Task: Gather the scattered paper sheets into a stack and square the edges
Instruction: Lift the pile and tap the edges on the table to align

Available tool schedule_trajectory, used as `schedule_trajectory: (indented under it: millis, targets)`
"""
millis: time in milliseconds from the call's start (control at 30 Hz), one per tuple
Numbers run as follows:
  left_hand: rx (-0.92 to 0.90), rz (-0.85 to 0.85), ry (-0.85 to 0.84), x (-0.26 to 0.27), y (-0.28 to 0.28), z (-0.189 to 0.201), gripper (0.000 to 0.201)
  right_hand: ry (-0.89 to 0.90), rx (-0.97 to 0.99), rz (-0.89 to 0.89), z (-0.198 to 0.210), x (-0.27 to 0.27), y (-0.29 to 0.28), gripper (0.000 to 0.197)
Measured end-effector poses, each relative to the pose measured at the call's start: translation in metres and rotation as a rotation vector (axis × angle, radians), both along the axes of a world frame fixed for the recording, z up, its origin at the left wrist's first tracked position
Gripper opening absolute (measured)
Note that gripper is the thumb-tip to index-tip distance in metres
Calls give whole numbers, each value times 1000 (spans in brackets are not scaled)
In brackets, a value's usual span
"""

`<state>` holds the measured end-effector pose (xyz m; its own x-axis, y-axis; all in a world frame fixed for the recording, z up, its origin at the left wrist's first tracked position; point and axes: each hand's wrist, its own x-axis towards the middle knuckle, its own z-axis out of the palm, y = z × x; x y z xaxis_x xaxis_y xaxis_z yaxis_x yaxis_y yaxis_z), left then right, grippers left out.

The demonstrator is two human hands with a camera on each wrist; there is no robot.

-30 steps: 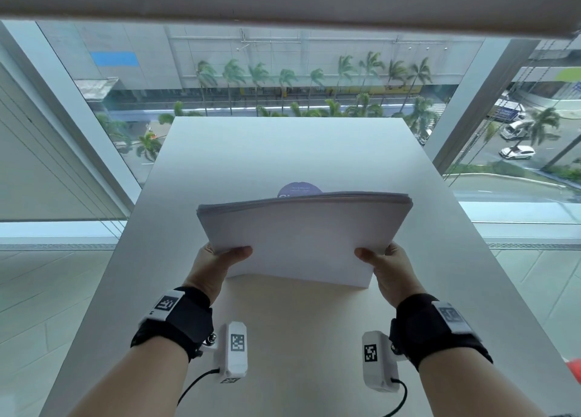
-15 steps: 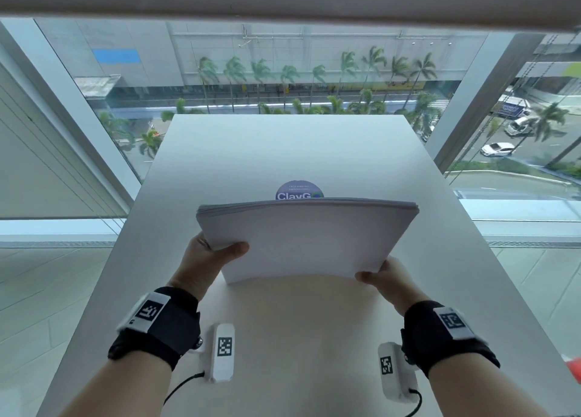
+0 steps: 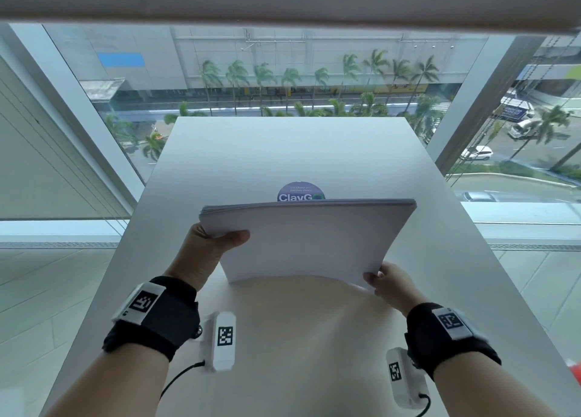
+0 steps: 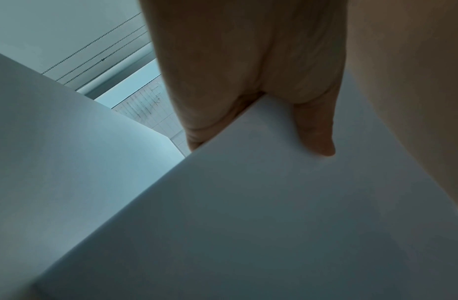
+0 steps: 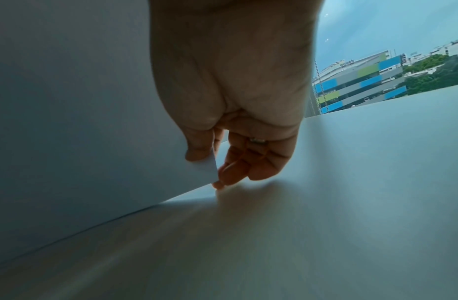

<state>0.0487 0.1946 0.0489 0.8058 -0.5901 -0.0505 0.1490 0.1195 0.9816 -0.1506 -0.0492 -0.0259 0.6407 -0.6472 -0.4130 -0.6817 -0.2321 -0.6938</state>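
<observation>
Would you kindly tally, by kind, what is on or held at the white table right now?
Paper stack: 1, held on edge by the left hand and right hand; the sheets cannot be counted
Round purple sticker: 1, on the table
Hands: 2
Total: 4

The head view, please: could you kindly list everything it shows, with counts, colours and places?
paper stack: one, white, upright on the table, lower edge down
table: one, white, against the window
round sticker: one, purple, on the table behind the stack
window: palms, building, cars outside
wrist cameras: two, white
left hand: grips the stack's upper left corner
right hand: pinches the lower right corner
</observation>
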Motion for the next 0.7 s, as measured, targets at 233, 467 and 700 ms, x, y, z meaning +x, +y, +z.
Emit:
schedule_trajectory:
  millis: [233, 467, 700]
  targets:
    - [-42, 29, 13, -2, 4, -1, 27, -272, 23, -130, 8, -10, 7, 26]
    - [50, -14, -65, -6, -1, 6, 26, -643, 278, -210, 46, -2, 5, 36]
    - [32, -6, -69, -5, -3, 14, 26, -915, 101, -249, 107, 6, 8, 38]
